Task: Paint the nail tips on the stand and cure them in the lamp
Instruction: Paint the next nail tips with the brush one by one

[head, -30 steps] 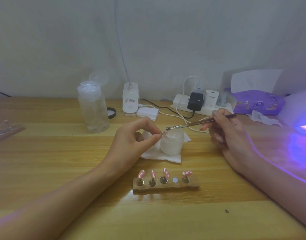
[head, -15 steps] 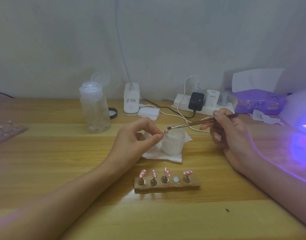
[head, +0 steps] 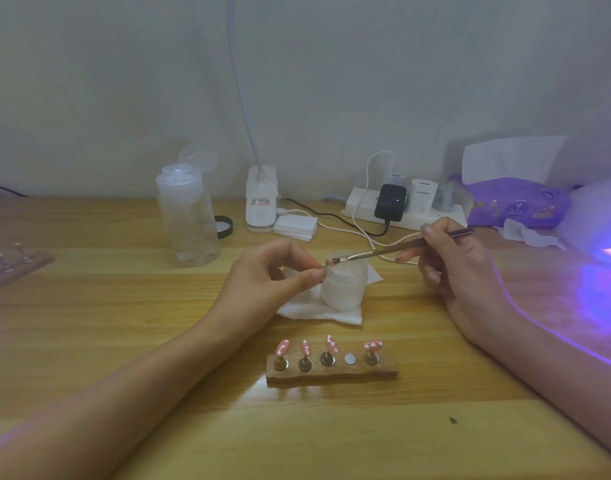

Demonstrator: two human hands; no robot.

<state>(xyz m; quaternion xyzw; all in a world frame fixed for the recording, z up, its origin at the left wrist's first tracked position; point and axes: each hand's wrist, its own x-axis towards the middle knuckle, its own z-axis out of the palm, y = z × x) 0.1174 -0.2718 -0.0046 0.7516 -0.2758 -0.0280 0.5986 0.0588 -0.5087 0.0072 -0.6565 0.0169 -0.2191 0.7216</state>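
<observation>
A brown stand (head: 331, 372) lies near the table's front with several pink, white-dotted nail tips (head: 282, 347) on pegs; one peg base (head: 349, 358) is bare. My left hand (head: 266, 282) pinches a small nail tip (head: 328, 262) between thumb and forefinger above a frosted white jar (head: 345, 289). My right hand (head: 459, 268) grips a thin brush (head: 394, 251) whose bristles touch that tip. The curing lamp (head: 601, 223) glows violet at the far right edge.
The jar stands on a white wipe (head: 311, 310). Behind are a clear pump bottle (head: 188, 216), a black lid (head: 224, 226), a white desk-lamp base (head: 261, 202), a power strip (head: 401, 206) with cables, a purple tissue pack (head: 515, 202), and a clear tray (head: 9, 265) at left.
The hands stay almost where they were; the brush tip keeps working at the pinched nail tip. The view has shifted slightly.
</observation>
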